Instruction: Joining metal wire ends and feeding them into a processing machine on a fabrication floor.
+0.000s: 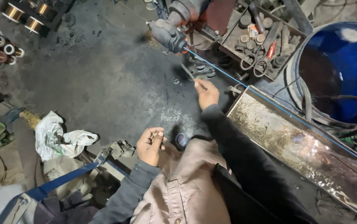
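Note:
My right hand (206, 94) reaches forward over the dark floor, its fingers pinched on the end of a thin grey rod (188, 71) that points up and left. A taut blue wire (270, 101) runs just beyond that hand, from the tip of a grey machine spindle (168, 34) down to the lower right; the hand does not touch it. My left hand (150, 145) hovers near my chest with the fingers curled against the thumb; nothing shows inside it. Both arms wear dark sleeves over a beige shirt.
A shiny metal trough (270, 124) lies under the wire at right. Behind it stand a blue drum (344, 62) with hoses and a tray of scissors and tools (261, 41). Copper wire spools (12, 12) sit top left, white rags (58, 139) and a blue strap (62, 180) at left.

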